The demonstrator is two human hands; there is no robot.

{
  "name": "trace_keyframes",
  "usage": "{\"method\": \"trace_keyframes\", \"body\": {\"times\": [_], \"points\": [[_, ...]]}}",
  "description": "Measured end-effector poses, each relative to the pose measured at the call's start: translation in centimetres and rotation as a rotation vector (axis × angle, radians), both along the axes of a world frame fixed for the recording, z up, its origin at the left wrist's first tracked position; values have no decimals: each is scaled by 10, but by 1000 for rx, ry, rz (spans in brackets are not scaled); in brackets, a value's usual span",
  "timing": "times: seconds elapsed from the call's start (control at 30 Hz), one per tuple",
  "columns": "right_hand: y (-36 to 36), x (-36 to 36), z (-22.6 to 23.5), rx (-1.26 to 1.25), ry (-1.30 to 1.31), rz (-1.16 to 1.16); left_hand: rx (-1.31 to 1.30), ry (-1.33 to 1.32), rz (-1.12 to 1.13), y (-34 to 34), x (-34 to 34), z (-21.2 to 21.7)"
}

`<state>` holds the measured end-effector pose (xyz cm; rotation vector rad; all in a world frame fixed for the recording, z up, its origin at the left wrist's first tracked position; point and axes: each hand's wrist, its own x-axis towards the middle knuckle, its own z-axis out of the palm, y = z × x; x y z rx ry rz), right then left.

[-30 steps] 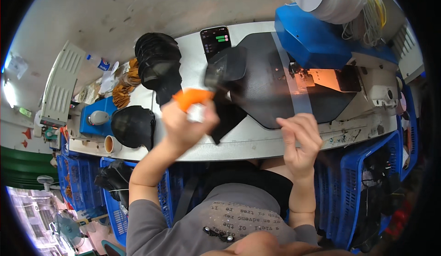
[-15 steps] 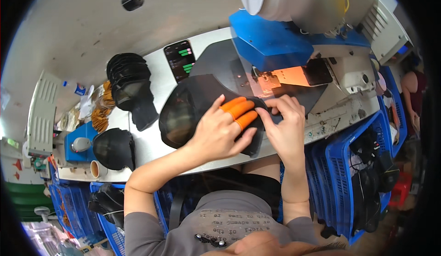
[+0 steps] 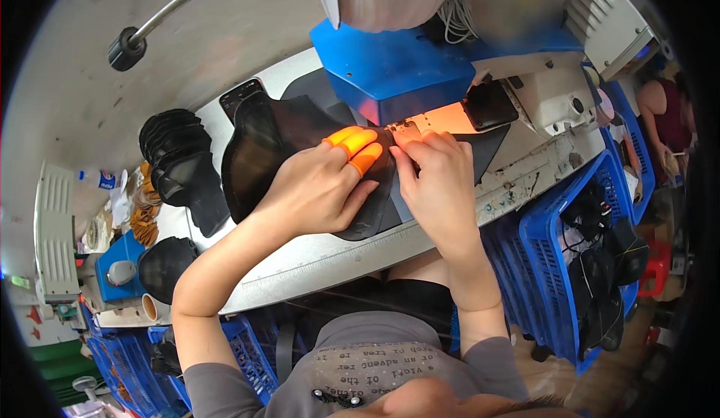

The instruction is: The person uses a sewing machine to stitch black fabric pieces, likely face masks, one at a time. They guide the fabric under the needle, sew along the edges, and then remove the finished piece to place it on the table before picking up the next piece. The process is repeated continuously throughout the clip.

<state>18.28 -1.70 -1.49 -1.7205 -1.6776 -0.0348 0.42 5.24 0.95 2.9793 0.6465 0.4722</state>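
A large, curved black leather-like piece point(image 3: 255, 144) lies on the sewing machine's bed under my hands. My left hand point(image 3: 319, 181) rests on it, with orange covers point(image 3: 352, 144) on several fingers, the fingers stretched out and the thumb apart. Close beside it, my right hand point(image 3: 436, 181) pinches the piece's edge just in front of the lit needle area point(image 3: 405, 129). Its fingertips partly hide that edge. Above them stands the blue sewing machine head point(image 3: 397, 73).
A stack of black pieces point(image 3: 180, 163) and a single black piece point(image 3: 166, 268) lie at the left. One phone point(image 3: 241, 94) is behind my work, another phone point(image 3: 491, 106) right of the needle. Blue baskets point(image 3: 540, 268) stand at the right. A person point(image 3: 660, 118) is at far right.
Both hands have moved forward with the black piece, bringing its edge up to the needle area. The piece's far end now rises in front of the phone. The view has shifted too.
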Motion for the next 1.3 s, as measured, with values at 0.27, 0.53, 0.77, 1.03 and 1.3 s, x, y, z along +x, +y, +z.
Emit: {"method": "trace_keyframes", "body": {"times": [0.27,0.53,0.77,1.03,1.3], "points": [[13,2,-2,-30,-11,-12,-7,74,-99,33,3,6],[8,6,-1,12,105,23,180,119,-86,34,-2,14],[-15,21,-1,145,172,60,103,163,3,26,-9,12],[-20,27,-5,155,242,90,100,162,37,24,-3,17],[-20,30,-11,154,281,122,112,77,160,2,14,16]]}}
